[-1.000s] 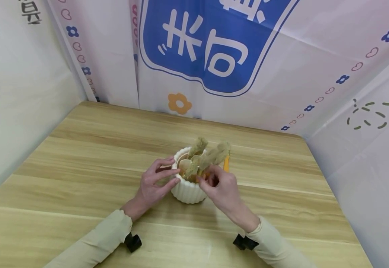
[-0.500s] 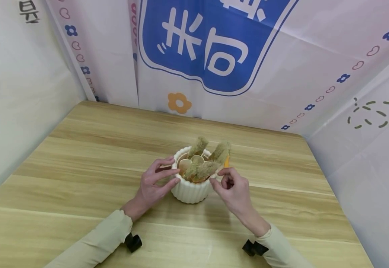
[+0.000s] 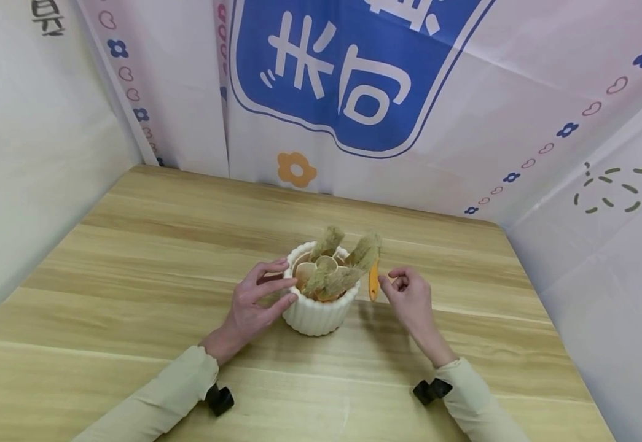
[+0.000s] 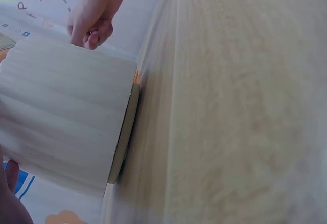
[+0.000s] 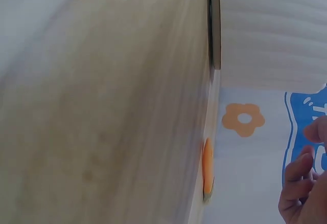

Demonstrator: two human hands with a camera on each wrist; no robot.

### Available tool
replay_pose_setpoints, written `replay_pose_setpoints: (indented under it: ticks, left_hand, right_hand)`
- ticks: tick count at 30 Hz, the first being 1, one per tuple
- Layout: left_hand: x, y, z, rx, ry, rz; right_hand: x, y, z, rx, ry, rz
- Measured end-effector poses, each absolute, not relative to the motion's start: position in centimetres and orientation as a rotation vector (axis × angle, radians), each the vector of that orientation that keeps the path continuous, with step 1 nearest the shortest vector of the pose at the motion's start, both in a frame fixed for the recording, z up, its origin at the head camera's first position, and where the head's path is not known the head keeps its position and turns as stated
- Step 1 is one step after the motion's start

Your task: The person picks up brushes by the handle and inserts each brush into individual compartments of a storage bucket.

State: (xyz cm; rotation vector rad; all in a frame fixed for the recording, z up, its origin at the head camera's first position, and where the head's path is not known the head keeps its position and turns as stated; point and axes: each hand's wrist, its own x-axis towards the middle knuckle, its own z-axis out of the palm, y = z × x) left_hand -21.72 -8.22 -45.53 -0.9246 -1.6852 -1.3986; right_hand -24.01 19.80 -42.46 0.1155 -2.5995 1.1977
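A white ribbed pot (image 3: 315,316) stands in the middle of the table. It has a tan insert with a small round opening (image 3: 326,264). Several shaggy, greenish-brown moss-like strips (image 3: 344,279) stick out over its rim. The left hand (image 3: 254,301) rests its spread fingers on the pot's left rim. To the right, an orange-handled tool (image 3: 373,283) lies on the table, its far end hidden under a strip. The right hand (image 3: 411,298) is just right of that handle, fingers loosely bent, holding nothing. In the right wrist view a gap shows between its thumb and index finger.
The wooden table (image 3: 188,245) meets a printed cloth backdrop (image 3: 520,123) at the back and sides. Black wrist cameras sit on both forearms, the left one (image 3: 220,400) and the right one (image 3: 432,391).
The right hand has let go of a strip at the pot and moved right, beside the orange handle. That strip now lies across the pot's front right rim. The left hand stays put.
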Motion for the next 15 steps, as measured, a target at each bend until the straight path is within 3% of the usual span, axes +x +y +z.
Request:
replay_pose_setpoints:
  ticks: [15]
  left_hand:
    - [-21.6, -8.4, -45.4, -0.926, -1.699, -1.414]
  right_hand:
    - [-26.9, 20.0, -42.6, 0.046, -2.762, 1.028]
